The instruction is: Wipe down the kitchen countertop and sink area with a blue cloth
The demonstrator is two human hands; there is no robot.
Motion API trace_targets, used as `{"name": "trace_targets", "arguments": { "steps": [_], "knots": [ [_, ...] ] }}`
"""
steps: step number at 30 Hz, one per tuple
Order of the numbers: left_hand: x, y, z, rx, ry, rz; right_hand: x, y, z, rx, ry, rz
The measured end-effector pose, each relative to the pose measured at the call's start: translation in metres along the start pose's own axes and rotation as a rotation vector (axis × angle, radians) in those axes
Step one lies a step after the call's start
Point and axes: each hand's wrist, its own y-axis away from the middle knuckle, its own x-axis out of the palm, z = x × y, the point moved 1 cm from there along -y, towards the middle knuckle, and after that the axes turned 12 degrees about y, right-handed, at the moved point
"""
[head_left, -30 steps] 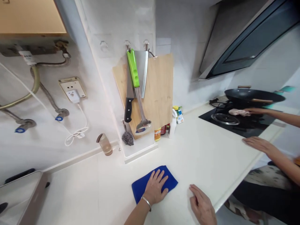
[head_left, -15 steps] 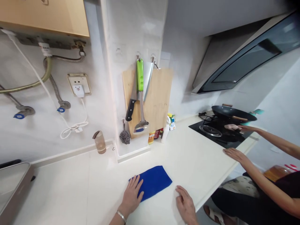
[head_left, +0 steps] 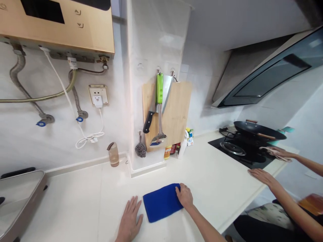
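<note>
A folded blue cloth [head_left: 161,203] lies flat on the white countertop in front of me. My right hand [head_left: 186,196] is at its right edge, fingers curled over the cloth and thumb resting on top of it. Just left of the cloth, my left hand [head_left: 130,216] lies flat on the counter with its fingers stretched out, apart from the cloth.
To the right a co-worker's hand [head_left: 284,153] holds a pale rag [head_left: 272,152] over the black cooktop [head_left: 254,158], where a wok [head_left: 257,131] stands. A clear brown-tinted jug [head_left: 114,156] stands by the wall. Knives and a ladle [head_left: 159,132] hang before a cutting board [head_left: 180,111].
My right hand has moved onto the cloth's right edge. My left hand has come off the cloth to the bare counter on its left. The co-worker's rag has shifted right.
</note>
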Motion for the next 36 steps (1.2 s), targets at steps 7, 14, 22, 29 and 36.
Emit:
{"name": "trace_targets", "arguments": {
  "steps": [7, 14, 22, 29, 36],
  "knots": [
    [-0.007, -0.001, -0.004, -0.034, 0.040, -0.014, 0.000, -0.013, -0.011, -0.021, -0.127, 0.029],
    [-0.006, -0.003, -0.002, -0.042, 0.069, -0.024, 0.001, -0.019, -0.008, -0.048, -0.318, 0.030],
    [-0.002, -0.006, -0.004, -0.048, 0.083, -0.016, 0.005, 0.008, 0.009, -0.012, -0.257, -0.053],
    [-0.002, -0.005, -0.004, -0.077, 0.107, -0.016, 0.040, 0.093, 0.063, -0.320, 0.273, 0.050],
    [-0.001, -0.005, -0.004, -0.049, 0.046, -0.035, 0.023, 0.079, 0.033, -0.385, 0.397, 0.057]
  ]
}}
